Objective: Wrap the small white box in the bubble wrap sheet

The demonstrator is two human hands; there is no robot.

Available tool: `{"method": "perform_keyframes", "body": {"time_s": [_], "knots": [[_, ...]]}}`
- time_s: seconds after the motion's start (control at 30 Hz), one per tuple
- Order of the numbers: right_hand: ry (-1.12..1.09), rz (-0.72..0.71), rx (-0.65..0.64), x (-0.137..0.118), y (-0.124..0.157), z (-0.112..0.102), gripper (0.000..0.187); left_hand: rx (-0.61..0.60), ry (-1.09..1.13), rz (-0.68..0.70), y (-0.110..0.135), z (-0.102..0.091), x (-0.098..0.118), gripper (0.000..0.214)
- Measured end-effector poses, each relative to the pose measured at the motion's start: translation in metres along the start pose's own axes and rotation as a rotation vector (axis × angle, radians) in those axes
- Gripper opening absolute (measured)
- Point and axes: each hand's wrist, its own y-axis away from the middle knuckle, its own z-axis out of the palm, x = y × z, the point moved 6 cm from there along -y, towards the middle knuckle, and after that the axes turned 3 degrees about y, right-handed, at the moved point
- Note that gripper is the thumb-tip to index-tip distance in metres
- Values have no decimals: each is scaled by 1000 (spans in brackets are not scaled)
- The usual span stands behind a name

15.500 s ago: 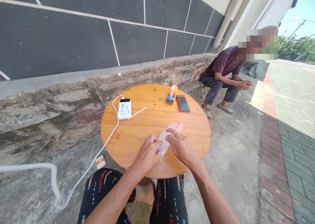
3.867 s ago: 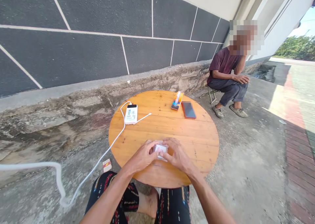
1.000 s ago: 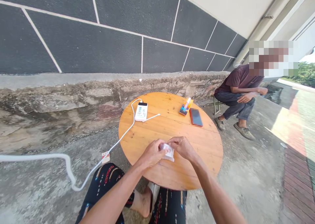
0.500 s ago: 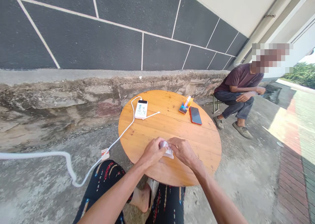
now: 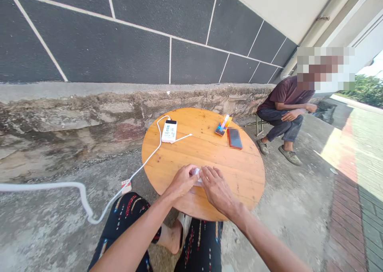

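Observation:
Over the near half of the round wooden table, a small white packet, perhaps paper or thin plastic, sits between my two hands. My left hand is closed on its left side, thumb and fingers pinching it. From the right, my right hand lies over the packet with its fingers bent together against it. Its thumb is hidden, and the fingers cover much of the packet. What the packet contains cannot be made out.
A white power bank with a short lead lies at the table's back left. A white cable runs off leftward. Back right are an orange-and-blue box and a red-edged phone. A person sits beyond, by the wall.
My right hand has gone from a fingertip pinch at the packet to lying flatter over it, covering more. My left hand keeps its grip. The whole view has shifted slightly.

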Motion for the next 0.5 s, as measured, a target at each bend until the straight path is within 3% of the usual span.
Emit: {"method": "perform_keyframes", "body": {"time_s": [0.2,0.5], "knots": [[-74,90,52,6,2,1,34,-19,44,49,13,-7,1,50],[-223,138,139,6,8,-14,28,-16,85,82,15,-5,-1,46]]}}
